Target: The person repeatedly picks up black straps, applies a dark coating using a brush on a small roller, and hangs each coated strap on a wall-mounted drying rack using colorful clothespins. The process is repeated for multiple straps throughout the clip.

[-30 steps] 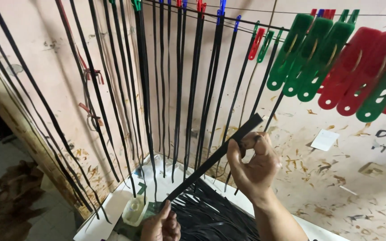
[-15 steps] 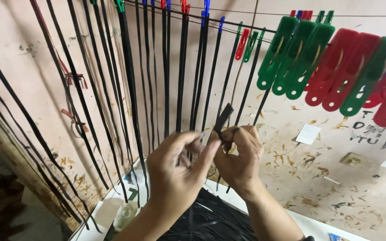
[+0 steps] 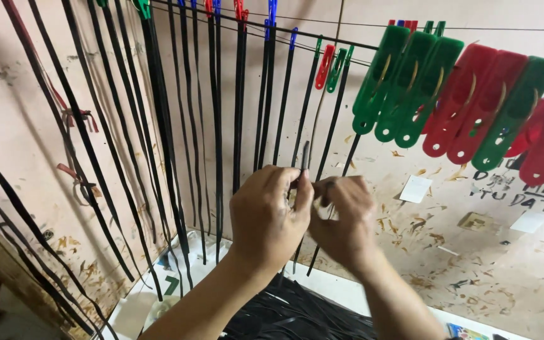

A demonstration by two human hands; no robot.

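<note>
At the centre of the frame the left hand (image 3: pixel 271 214) and right hand (image 3: pixel 342 217) are meeting, fingers curled in and pinching a thin black strip (image 3: pixel 304 157) between them — its tip is sticking up just above the knuckles. Behind them, many long black strips (image 3: pixel 212 113) are hanging from a wire (image 3: pixel 347 43) across the upper frame, with green and red clothes pegs (image 3: pixel 454 94) clustering at the upper right. A heap of loose strips (image 3: pixel 297 311) is lying at bottom centre on a white table (image 3: pixel 341 289).
</note>
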